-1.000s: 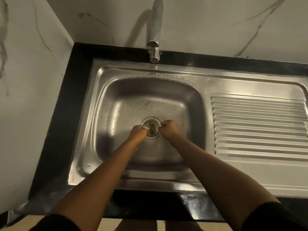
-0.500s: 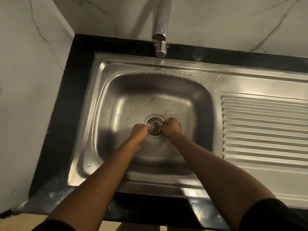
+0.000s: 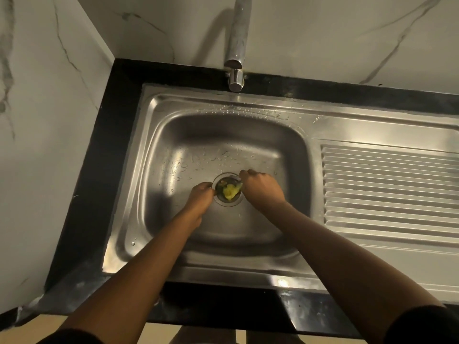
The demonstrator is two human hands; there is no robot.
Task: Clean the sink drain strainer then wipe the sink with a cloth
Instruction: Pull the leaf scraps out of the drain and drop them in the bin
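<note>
Steel strainer point(image 3: 228, 189) sits at the drain in the middle of the sink point(image 3: 248, 130) floor, and it looks tipped, its far-right edge raised toward the right hand while the near-left edge stays low against the drain ring; a yellow clump of scraps point(image 3: 229, 191) lies in its cup. Being round, it has no long axis to speak of, so what matters is the rim: both hands meet it from opposite sides, left and right, with the strainer directly between them and slightly beyond the knuckles. The left hand point(image 3: 200, 196) is curled closed, fingertips pinching the left edge of the rim, wrist low and forearm running straight back toward the body. The right hand point(image 3: 263, 188) is also curled, fingers hooked over the far-right edge, knuckles up, forearm angled in from the right; it seems to carry more of the lift. Neither hand is clearly nearer, as both touch the rim. My judgement is that the strainer is partly freed and the coming move is a straight upward pull, kept level so the scraps do not slide back into the drain. Water drops bead the basin behind; the tap point(image 3: 236, 75) stands over the far rim, the ribbed drainboard point(image 3: 387, 192) lies to the right, and the black bench point(image 3: 104, 155) frames it all. No cloth is in view
</note>
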